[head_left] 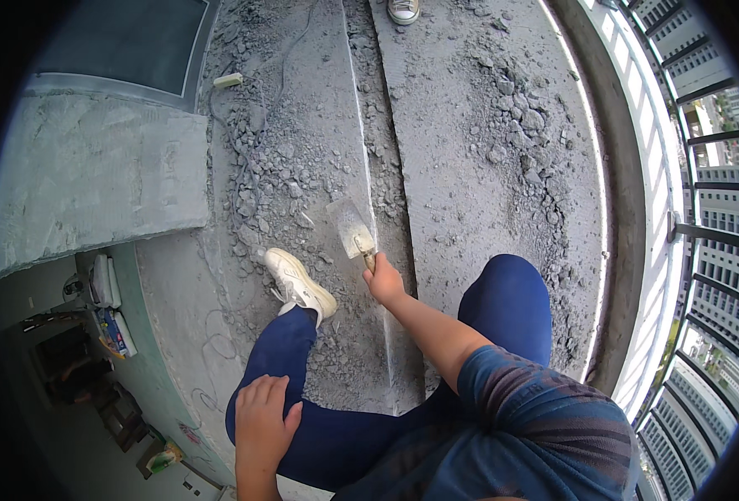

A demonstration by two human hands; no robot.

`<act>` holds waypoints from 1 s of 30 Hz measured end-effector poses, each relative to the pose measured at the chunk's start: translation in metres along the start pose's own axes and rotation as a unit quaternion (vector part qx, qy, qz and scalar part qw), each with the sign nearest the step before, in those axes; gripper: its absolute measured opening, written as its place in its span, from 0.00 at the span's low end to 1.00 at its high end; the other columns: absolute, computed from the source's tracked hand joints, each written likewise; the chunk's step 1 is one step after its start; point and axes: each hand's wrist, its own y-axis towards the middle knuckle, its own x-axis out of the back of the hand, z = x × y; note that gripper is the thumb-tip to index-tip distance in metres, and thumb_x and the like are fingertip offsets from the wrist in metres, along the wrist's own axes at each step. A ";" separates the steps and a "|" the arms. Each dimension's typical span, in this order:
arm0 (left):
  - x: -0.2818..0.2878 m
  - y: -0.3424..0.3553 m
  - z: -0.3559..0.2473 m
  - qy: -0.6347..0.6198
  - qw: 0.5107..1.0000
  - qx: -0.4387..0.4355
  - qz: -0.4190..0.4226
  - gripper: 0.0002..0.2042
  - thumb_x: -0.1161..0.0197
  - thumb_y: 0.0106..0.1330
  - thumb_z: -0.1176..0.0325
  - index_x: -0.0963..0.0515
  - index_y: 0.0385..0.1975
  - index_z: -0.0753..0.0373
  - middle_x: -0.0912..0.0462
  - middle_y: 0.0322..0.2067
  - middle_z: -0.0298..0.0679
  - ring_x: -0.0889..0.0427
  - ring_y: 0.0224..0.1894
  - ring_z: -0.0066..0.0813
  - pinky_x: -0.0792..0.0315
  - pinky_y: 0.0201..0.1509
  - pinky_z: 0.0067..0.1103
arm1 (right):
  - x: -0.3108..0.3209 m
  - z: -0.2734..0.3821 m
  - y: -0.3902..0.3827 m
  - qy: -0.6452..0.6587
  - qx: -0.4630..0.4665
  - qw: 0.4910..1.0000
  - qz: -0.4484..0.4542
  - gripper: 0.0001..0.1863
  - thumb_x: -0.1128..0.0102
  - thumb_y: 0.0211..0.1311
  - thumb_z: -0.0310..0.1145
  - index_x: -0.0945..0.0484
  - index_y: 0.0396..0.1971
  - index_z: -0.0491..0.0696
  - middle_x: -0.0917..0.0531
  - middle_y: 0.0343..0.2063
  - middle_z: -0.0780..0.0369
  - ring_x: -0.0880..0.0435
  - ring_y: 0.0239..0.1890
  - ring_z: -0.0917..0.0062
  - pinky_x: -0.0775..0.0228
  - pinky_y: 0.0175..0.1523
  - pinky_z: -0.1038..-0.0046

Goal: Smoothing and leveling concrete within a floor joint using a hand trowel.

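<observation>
My right hand (385, 280) is closed round the handle of a trowel (349, 228). Its flat metal blade points away from me, over the dusty concrete beside a thin white line; whether it touches the floor I cannot tell. Along that line runs a shallow groove (392, 188) filled with grey grit. My left hand (262, 415) lies flat on my bent left knee, fingers stretched out and holding nothing. Below that leg, a white shoe (300, 283) is planted among small bits of rubble (256, 188).
More broken concrete (524, 125) lies along the right side. A railing (697, 234) borders the right edge, with tall buildings beyond. To the left are a concrete ledge (127, 171) and an opening into a room. Another person's shoe (403, 11) stands at the far end.
</observation>
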 end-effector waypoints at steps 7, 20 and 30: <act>0.015 0.135 -0.007 -0.139 0.935 -0.298 0.137 0.25 0.32 0.57 0.62 0.25 0.54 0.66 0.21 0.51 0.47 0.25 0.58 0.45 0.34 0.62 0.39 | 0.016 -0.093 -0.009 -0.041 -0.111 0.993 -0.005 0.22 0.40 0.62 0.38 0.39 0.49 0.46 0.18 0.39 0.44 0.19 0.43 0.46 0.28 0.48 0.49; 0.030 0.299 -0.004 0.029 0.808 -0.502 0.307 0.28 0.30 0.54 0.61 0.27 0.55 0.65 0.25 0.52 0.46 0.26 0.57 0.44 0.34 0.62 0.39 | -0.075 -0.113 -0.007 0.094 -0.299 0.947 -0.071 0.22 0.40 0.60 0.41 0.29 0.51 0.48 0.17 0.43 0.47 0.19 0.49 0.51 0.29 0.53 0.56; 0.026 0.346 -0.010 0.055 0.726 -0.568 0.383 0.29 0.29 0.51 0.63 0.26 0.54 0.65 0.25 0.51 0.46 0.26 0.55 0.45 0.33 0.61 0.38 | -0.112 -0.123 -0.026 0.019 -0.402 0.903 -0.150 0.14 0.41 0.61 0.37 0.30 0.45 0.51 0.17 0.39 0.51 0.18 0.44 0.53 0.26 0.47 0.54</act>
